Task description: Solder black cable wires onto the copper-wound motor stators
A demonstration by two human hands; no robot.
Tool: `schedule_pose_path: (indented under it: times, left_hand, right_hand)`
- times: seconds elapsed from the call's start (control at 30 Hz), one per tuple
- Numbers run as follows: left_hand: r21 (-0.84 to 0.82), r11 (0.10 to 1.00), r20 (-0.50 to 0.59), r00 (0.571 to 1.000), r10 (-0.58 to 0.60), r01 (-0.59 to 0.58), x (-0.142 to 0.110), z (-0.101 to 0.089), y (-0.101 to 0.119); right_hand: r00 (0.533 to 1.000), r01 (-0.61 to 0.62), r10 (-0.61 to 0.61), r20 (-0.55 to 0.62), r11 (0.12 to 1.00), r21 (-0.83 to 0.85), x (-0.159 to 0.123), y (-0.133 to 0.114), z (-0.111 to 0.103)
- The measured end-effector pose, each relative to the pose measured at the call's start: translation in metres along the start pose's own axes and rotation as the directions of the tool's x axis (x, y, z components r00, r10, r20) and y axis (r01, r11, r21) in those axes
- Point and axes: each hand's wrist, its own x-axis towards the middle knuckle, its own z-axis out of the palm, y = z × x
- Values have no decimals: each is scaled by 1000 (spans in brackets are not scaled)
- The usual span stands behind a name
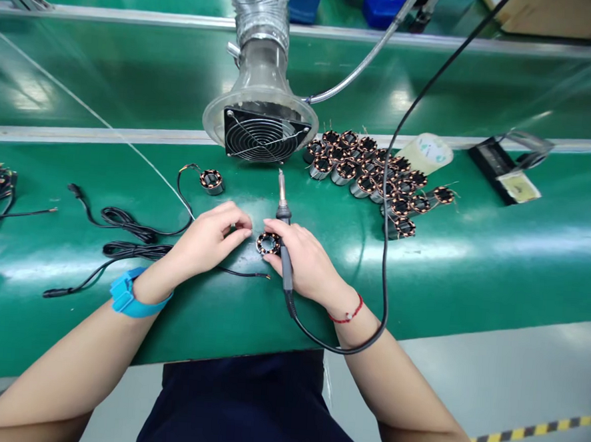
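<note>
My right hand is closed around a small motor stator with copper windings, its thumb and a finger on the stator's edge. A soldering iron lies along the same hand, its tip pointing away from me. Just left of the stator, my left hand is closed in a pinch. A thin, pale solder wire runs down from the upper left to it; the wire's end is hidden. Beneath my left hand, a black cable shows its stripped end. Another stator with a cable attached stands farther back.
A fume extractor with a fan grille hangs over the bench. Several stators stand grouped at the right, beside a tape roll and a black holder. Coiled cables lie at the left. The iron's cord loops over my right forearm.
</note>
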Motion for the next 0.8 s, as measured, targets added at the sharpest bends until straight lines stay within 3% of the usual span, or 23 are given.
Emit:
schedule_pose_path:
  times: [0.13, 0.2, 0.27, 0.33, 0.37, 0.4, 0.47, 0.53, 0.6, 0.8]
  left_hand:
    - [289, 956, -76, 994, 74, -49, -2, 11, 6]
    - [328, 944, -155, 985, 77, -22, -2, 14, 9]
    - [239, 970, -293, 956, 29, 44, -2, 13, 9]
    - [21, 990, -414, 902, -122, 143, 0, 10, 9]
    - [-110, 975, -420, 880, -220, 191, 1, 8, 8]
    - [-232, 944, -381, 871, -311, 235, 2, 7, 8]
    - [-403, 861, -195, 890, -411, 310, 5, 6, 8]
    - [-475, 798, -11, 905, -426, 370, 7, 7, 9]
    - [-495, 766, 97, 902, -420, 410, 7, 8, 11]
    - [-521, 770, 128, 926, -356, 368, 6, 9, 16]
  right_hand:
    - [1000, 5, -4, 6, 1000, -18, 0, -1, 0]
    - [1000, 3, -3, 11, 999, -40, 0, -2, -1]
    - [1000, -6, 7, 16, 999, -52, -1, -3, -2]
    - [1000, -13, 14, 21, 999, -48, -1, -3, -2]
    - [1000, -11, 12, 23, 999, -43, -1, -3, -3]
    - [1000, -8, 8, 23, 999, -38, -1, -3, -3]
    - [1000, -1, 2, 27, 999, -33, -1, -3, -3]
    - [1000, 0, 1, 29, 999, -35, 0, -3, -4]
    - [1000, -4, 5, 25, 999, -35, -1, -3, -3]
    - [999, -28, 28, 25, 1000, -7, -1, -1, -1]
